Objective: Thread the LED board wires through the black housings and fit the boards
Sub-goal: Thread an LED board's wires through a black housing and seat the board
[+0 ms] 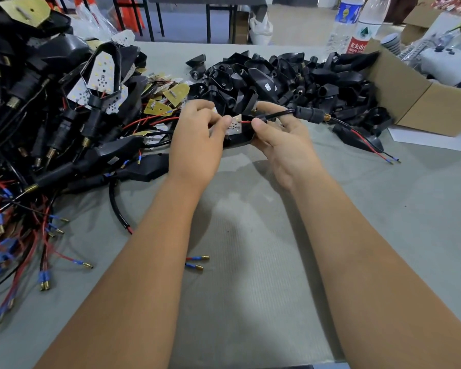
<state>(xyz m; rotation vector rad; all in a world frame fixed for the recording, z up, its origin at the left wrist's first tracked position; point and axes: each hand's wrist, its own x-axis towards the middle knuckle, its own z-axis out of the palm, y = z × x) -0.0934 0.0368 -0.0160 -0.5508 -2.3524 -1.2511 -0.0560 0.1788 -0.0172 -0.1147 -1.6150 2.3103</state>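
Midway through a long job. Left hand [197, 134] pinching the white LED board [236, 123] by its edge; right hand [280, 137] gripping the black housing [237, 141] and the cable [280, 114], held above the middle of the worktop [250, 262]. Wires apparently threaded already, board not yet seated. Finished pieces [64, 102] heaped at the left edge, many empty housings [290, 81] waiting near the far edge.

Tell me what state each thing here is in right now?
left hand: pinches the LED board
right hand: grips the black housing
LED board: partly seated in the housing
black housing: held above the table
sheathed cable: already runs out through the housing's stem
cardboard box: open, on its side
water bottles: upright
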